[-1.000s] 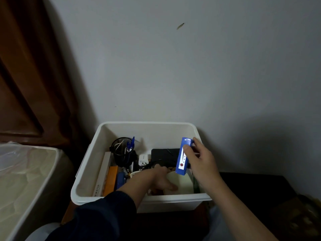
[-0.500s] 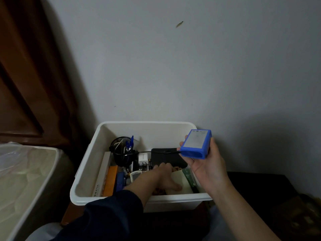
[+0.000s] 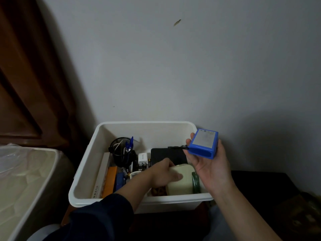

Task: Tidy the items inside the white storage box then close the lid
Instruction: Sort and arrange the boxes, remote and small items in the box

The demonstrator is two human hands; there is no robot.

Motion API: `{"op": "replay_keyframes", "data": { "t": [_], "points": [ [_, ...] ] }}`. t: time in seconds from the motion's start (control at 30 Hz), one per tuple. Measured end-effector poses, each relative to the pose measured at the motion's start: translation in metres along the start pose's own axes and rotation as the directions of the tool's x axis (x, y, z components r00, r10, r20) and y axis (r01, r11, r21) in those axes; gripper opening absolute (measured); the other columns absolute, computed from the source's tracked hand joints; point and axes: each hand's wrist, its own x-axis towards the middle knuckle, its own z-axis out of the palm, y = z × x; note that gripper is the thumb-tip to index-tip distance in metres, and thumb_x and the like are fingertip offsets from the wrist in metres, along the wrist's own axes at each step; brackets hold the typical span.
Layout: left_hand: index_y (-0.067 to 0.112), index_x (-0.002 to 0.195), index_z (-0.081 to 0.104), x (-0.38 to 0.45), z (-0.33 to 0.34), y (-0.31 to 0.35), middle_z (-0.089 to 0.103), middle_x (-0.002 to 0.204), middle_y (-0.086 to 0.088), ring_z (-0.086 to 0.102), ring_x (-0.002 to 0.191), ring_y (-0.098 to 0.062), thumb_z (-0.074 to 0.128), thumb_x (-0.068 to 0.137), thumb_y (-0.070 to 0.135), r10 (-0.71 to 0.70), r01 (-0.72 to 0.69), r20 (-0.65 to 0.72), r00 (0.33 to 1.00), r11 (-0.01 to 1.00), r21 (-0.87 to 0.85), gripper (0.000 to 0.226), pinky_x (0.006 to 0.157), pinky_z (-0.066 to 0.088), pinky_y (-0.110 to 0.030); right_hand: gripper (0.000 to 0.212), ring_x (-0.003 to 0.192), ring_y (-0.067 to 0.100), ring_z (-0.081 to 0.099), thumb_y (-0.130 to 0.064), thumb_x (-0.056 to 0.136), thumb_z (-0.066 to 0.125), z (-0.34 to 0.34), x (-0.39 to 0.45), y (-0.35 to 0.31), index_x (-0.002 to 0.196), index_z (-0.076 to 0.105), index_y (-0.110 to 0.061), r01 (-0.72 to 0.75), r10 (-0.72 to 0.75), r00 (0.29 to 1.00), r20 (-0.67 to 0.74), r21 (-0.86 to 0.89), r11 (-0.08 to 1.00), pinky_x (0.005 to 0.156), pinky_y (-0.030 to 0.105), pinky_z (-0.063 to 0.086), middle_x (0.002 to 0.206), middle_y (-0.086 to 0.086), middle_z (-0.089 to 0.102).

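Observation:
The white storage box stands open against the wall, full of small items. My right hand holds a blue rectangular device above the box's right rim, palm up, fingers curled round it; a thin black cord hangs from the device into the box. My left hand reaches into the box and grips a cream-coloured block at the front right. Behind it lies a black flat case. A black mesh pen cup with blue pens stands at the back left.
A white charger plug, an orange box and a blue item lie in the storage box's left half. A pale plastic-covered surface sits at the left. A dark low surface lies to the right. Brown wood fills the upper left.
My right hand lifted the blue device up and right and turned it so its flat face shows. My left hand took hold of the cream block and raised it slightly.

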Motion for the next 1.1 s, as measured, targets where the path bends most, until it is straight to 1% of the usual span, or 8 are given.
{"op": "replay_keyframes", "data": {
  "t": [0.23, 0.37, 0.53, 0.63, 0.77, 0.83, 1.0, 1.1],
  "points": [
    [0.020, 0.124, 0.054, -0.013, -0.017, 0.003, 0.062, 0.110, 0.000, 0.064, 0.100, -0.019, 0.066, 0.096, 0.046, -0.062, -0.019, -0.265, 0.962, 0.956, -0.294, 0.040, 0.072, 0.054, -0.035, 0.059, 0.107, 0.035, 0.076, -0.053, 0.110, 0.042, 0.003, -0.001, -0.005, 0.142, 0.062, -0.008, -0.006, 0.006, 1.000, -0.018, 0.049, 0.999, 0.080, 0.044, 0.065, 0.139, 0.019, 0.067],
    [0.011, 0.127, 0.059, -0.027, -0.035, -0.008, 0.065, 0.118, -0.012, 0.065, 0.107, -0.031, 0.063, 0.101, 0.034, -0.131, -0.025, -0.338, 0.932, 0.906, -0.422, 0.035, 0.092, 0.059, -0.050, 0.059, 0.116, 0.039, 0.072, -0.054, 0.109, 0.041, 0.018, 0.005, -0.011, 0.142, 0.060, -0.009, -0.055, 0.055, 0.998, 0.000, 0.022, 0.998, 0.085, 0.053, 0.064, 0.136, 0.021, 0.069],
    [0.012, 0.134, 0.051, -0.049, -0.055, -0.019, 0.060, 0.124, -0.017, 0.063, 0.111, -0.037, 0.056, 0.105, 0.033, -0.250, 0.018, -0.335, 0.909, 0.824, -0.567, 0.036, 0.091, 0.060, -0.057, 0.058, 0.122, 0.040, 0.069, -0.042, 0.101, 0.051, 0.050, 0.019, -0.019, 0.153, 0.048, -0.016, 0.046, -0.009, 0.976, 0.218, -0.167, 0.985, 0.089, 0.056, 0.061, 0.140, 0.020, 0.064],
    [0.011, 0.134, 0.052, -0.056, -0.059, -0.023, 0.061, 0.124, -0.017, 0.063, 0.111, -0.038, 0.057, 0.104, 0.033, -0.249, 0.023, -0.342, 0.906, 0.836, -0.548, 0.037, 0.095, 0.058, -0.059, 0.069, 0.123, 0.032, 0.069, -0.038, 0.098, 0.061, 0.070, 0.027, -0.026, 0.162, 0.034, -0.036, 0.195, -0.013, 0.922, 0.387, -0.437, 0.878, 0.103, 0.055, 0.055, 0.150, 0.007, 0.059],
    [0.009, 0.136, 0.051, -0.061, -0.059, -0.030, 0.061, 0.122, -0.018, 0.064, 0.110, -0.038, 0.056, 0.106, 0.034, -0.236, 0.028, -0.331, 0.914, 0.848, -0.529, 0.040, 0.093, 0.059, -0.057, 0.085, 0.127, 0.018, 0.067, -0.051, 0.087, 0.076, 0.087, 0.032, -0.023, 0.160, 0.032, -0.045, 0.353, 0.101, 0.872, 0.480, -0.756, 0.551, 0.110, 0.047, 0.053, 0.142, -0.021, 0.063],
    [0.007, 0.139, 0.049, -0.059, -0.057, -0.032, 0.061, 0.123, -0.019, 0.064, 0.109, -0.036, 0.054, 0.107, 0.035, -0.250, 0.037, -0.310, 0.917, 0.828, -0.559, 0.043, 0.088, 0.060, -0.051, 0.083, 0.129, 0.019, 0.066, -0.057, 0.085, 0.080, 0.086, 0.032, -0.020, 0.156, 0.039, -0.047, 0.358, 0.129, 0.865, 0.486, -0.776, 0.520, 0.110, 0.048, 0.053, 0.141, -0.018, 0.064],
    [0.004, 0.141, 0.047, -0.039, -0.044, -0.016, 0.058, 0.127, -0.025, 0.066, 0.101, -0.039, 0.055, 0.108, 0.035, -0.316, 0.063, -0.206, 0.926, 0.668, -0.741, 0.046, 0.055, 0.060, -0.038, 0.070, 0.140, 0.017, 0.057, -0.058, 0.085, 0.080, 0.083, 0.026, -0.021, 0.147, 0.047, -0.055, 0.382, 0.004, 0.868, 0.497, -0.672, 0.634, 0.109, 0.041, 0.054, 0.154, -0.016, 0.055],
    [0.008, 0.139, 0.042, -0.019, -0.033, -0.002, 0.055, 0.129, -0.025, 0.065, 0.106, -0.041, 0.057, 0.107, 0.033, -0.367, 0.114, -0.127, 0.922, 0.569, -0.814, 0.043, 0.046, 0.058, -0.035, 0.084, 0.134, 0.015, 0.062, -0.055, 0.086, 0.080, 0.077, 0.023, -0.028, 0.158, 0.038, -0.045, 0.381, -0.044, 0.876, 0.480, -0.634, 0.673, 0.101, 0.034, 0.057, 0.156, -0.012, 0.054]
  ]
}}
